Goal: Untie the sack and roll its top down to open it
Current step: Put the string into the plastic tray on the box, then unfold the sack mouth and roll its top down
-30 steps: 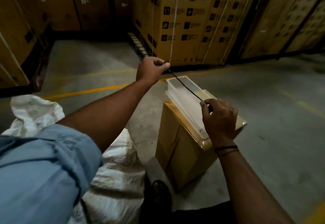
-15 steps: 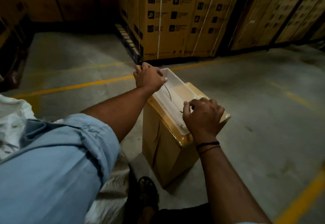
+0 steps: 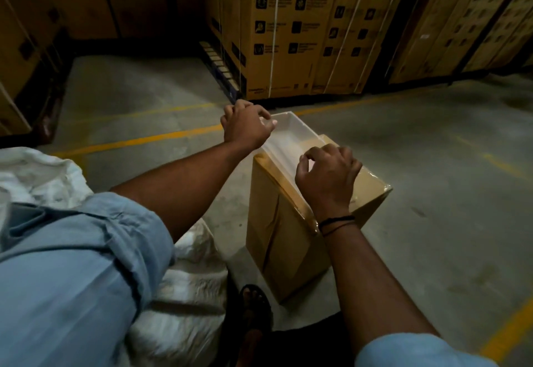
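- Two hands hovered over a white tray (image 3: pixel 300 138) resting on a cardboard box (image 3: pixel 288 237).
- Left hand (image 3: pixel 246 125) had its fingers curled loosely, gripping nothing visible.
- Right hand (image 3: pixel 328 173) was likewise half-closed and empty.
- White sack (image 3: pixel 184 294) lay well behind both hands, at lower left under the left arm.
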A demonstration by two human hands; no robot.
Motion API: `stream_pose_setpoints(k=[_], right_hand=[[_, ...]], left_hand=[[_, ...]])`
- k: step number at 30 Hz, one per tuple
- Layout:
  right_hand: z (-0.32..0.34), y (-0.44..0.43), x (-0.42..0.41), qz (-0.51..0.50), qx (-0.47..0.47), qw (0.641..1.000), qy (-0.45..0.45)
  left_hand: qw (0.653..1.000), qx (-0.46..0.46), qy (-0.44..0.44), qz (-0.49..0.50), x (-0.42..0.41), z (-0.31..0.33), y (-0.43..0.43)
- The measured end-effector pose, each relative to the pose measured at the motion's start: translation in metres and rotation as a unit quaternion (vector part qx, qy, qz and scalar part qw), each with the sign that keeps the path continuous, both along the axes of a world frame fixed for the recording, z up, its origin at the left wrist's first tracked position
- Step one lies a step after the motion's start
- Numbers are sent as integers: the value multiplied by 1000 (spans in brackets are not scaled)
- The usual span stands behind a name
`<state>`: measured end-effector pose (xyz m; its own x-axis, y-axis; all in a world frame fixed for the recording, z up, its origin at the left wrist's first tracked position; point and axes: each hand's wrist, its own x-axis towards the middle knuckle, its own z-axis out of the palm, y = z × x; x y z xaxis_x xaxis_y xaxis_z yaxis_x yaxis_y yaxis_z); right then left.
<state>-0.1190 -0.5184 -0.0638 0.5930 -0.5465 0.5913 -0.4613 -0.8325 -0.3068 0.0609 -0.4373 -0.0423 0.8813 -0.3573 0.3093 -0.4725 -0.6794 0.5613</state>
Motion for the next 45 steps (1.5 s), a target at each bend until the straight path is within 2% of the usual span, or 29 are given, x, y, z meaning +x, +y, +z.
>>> stream_pose_setpoints(k=[7, 12, 19, 24, 32, 36, 38, 42, 45], right_hand=[[10, 55, 31, 114, 0, 994, 6], [6, 117, 66, 202, -14, 979, 37], [-23, 225, 112, 360, -57, 926, 93], [-35, 299, 131, 457, -73, 877, 126], [-51, 376, 159, 506, -55, 848, 146], [-59, 407, 169, 499, -43, 851, 158], [-64, 420, 173, 505, -68, 842, 180], [-82, 432, 181, 530, -157, 797, 243], [-91, 433, 187, 516, -188, 796, 255]], left_hand=[[1000, 10, -13, 17, -3, 22, 76], [999, -11, 16, 27, -11, 0, 185], [992, 11, 53, 117, -34, -52, 363], [979, -14, 57, 197, -43, -77, 445], [950, 19, 107, 292, -33, -89, 514], [949, 44, 128, 284, -28, -99, 523], [952, 53, 127, 275, -28, -99, 521], [955, 72, 117, 262, -30, -95, 519], [958, 73, 114, 254, -30, -94, 523]])
